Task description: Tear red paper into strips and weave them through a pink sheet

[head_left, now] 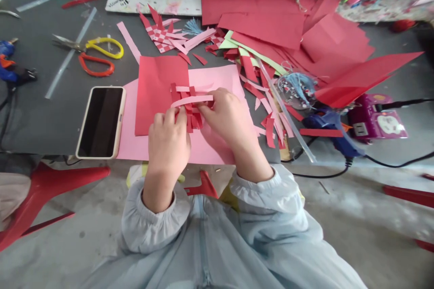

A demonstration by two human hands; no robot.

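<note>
A small weave of red paper strips (194, 120) crossed with pink ones lies over the inner edge of a red sheet (154, 95) and a larger pink sheet (217, 76). My left hand (169, 140) presses its bent fingertips onto the lower left of the weave, holding it down. In the fingers of my right hand (224, 113) is the right end of a pink paper strip (191, 100), which slants across the top of the weave. Right thumb and fingertips are close to the red strip ends; some of the weave is hidden under both hands.
Left of the sheets lie a phone (101, 122) and scissors (88, 52). Behind are a finished-looking checkered woven piece (162, 36) and red sheets (264, 27). Paper scraps (269, 117), a tassel bag (297, 90), a blue glue gun (330, 124) and a purple box (376, 117) sit right.
</note>
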